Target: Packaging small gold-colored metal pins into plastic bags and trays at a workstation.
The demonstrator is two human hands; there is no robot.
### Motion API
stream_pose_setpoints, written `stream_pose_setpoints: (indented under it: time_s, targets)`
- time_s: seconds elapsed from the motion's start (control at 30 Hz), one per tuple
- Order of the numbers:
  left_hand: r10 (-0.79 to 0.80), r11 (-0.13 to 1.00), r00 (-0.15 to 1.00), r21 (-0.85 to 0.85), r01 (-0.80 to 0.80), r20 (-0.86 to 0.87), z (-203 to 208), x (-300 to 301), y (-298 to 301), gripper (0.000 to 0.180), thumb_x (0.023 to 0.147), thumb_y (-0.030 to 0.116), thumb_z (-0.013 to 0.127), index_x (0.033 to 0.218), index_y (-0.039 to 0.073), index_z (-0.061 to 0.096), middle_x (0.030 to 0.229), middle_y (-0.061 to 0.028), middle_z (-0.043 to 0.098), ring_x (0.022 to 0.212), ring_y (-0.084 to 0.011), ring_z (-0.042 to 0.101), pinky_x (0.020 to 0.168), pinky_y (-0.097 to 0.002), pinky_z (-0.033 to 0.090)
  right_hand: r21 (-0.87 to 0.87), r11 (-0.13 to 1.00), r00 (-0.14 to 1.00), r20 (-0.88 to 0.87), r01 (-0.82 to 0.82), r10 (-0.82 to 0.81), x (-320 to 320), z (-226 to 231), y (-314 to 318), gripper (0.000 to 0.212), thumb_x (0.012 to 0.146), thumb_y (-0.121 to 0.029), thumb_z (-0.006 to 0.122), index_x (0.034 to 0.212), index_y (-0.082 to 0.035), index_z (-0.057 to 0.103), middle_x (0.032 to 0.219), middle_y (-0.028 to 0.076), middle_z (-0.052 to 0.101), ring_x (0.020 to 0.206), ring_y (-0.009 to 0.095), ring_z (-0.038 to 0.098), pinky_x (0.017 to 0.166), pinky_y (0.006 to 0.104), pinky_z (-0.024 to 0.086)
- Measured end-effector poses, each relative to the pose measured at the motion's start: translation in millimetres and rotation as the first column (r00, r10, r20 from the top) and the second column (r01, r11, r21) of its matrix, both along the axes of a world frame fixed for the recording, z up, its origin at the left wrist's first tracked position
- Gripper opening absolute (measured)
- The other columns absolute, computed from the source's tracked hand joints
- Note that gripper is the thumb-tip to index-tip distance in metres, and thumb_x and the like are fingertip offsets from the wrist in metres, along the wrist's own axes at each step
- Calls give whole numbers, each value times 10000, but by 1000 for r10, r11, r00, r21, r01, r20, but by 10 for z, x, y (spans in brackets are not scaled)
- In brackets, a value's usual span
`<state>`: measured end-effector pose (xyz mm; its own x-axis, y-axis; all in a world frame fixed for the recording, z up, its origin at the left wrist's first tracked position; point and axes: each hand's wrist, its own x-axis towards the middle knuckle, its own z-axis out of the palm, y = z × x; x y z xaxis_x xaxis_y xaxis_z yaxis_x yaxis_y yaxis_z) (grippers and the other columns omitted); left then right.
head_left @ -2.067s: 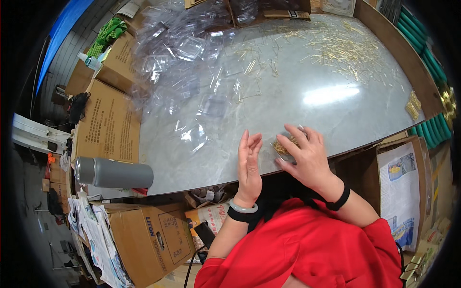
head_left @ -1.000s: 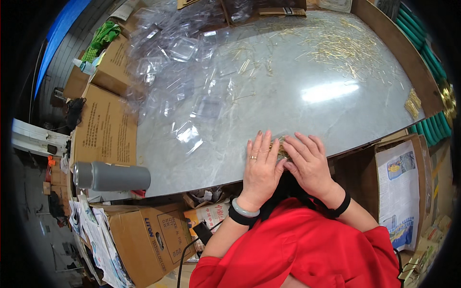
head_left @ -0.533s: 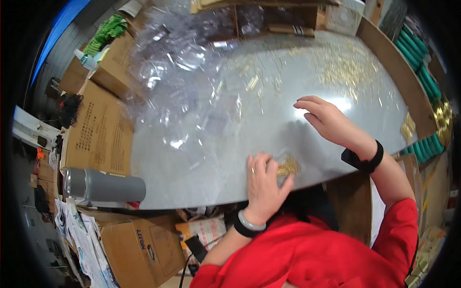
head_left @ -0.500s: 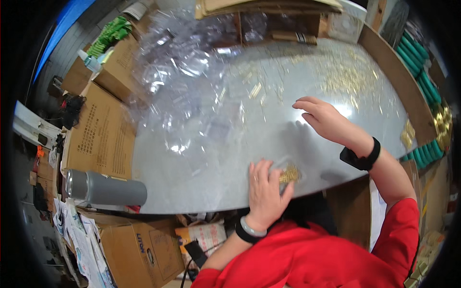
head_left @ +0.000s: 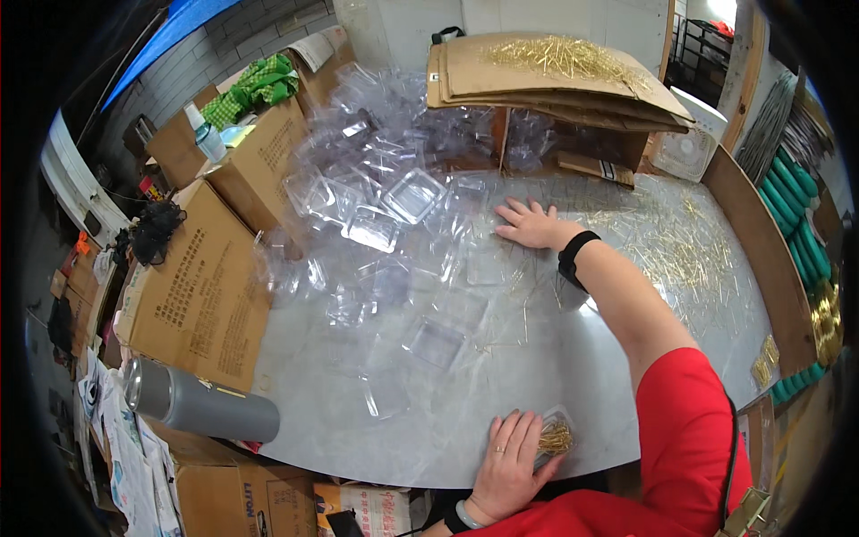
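Observation:
My left hand (head_left: 512,461) rests at the table's near edge, its fingers and thumb around the left side of a small clear plastic tray (head_left: 562,416). A bundle of thin gold metal pins (head_left: 555,437) lies in that tray, partly covered by my fingers. My right hand (head_left: 530,224) reaches far over the table, palm down, with its fingers spread and nothing visible in them. Loose gold pins (head_left: 524,309) are scattered on the grey tabletop close to it. A heap of empty clear plastic trays (head_left: 416,197) lies to its left.
Many more gold pins (head_left: 684,259) spread across the table's right side, and another pile (head_left: 573,58) tops the stacked cardboard (head_left: 456,72). A grey bottle (head_left: 219,407) lies at the left near edge. Cardboard boxes (head_left: 201,282) border the left; a wooden board (head_left: 761,251) borders the right.
My right hand has gone from above the table's right middle to farther forward and left. My left hand stays at the tray of pins. The view has tilted up, showing more of the back.

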<state>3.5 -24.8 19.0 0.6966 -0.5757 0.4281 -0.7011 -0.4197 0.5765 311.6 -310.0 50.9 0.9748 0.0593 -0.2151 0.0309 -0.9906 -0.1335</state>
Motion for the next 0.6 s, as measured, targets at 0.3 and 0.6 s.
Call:
stream_pose_setpoints:
  time_s: [0.3, 0.6]
  targets:
    - [2, 1000, 1000, -9, -2, 25, -5, 22, -34, 659, 864, 311, 784, 1342, -63, 528, 1327, -225, 563, 1292, -410, 504, 1136, -575, 365, -71, 920, 915, 98, -386, 392, -1612, -179, -168, 647, 1072, -504, 369, 1612, -161, 270, 1697, 123, 172, 1563, 410, 103, 1231, 638, 126]
    - [-39, 999, 998, -30, 40, 46, -15, 12, 23, 760, 857, 392, 786, 1387, -61, 483, 1352, -216, 535, 1303, -396, 478, 1153, -573, 342, -57, 820, 767, 320, -570, 556, -2561, 255, 188, 369, 847, -176, 669, 1209, -103, 652, 1143, 79, 619, 1081, 296, 566, 968, 416, 447]
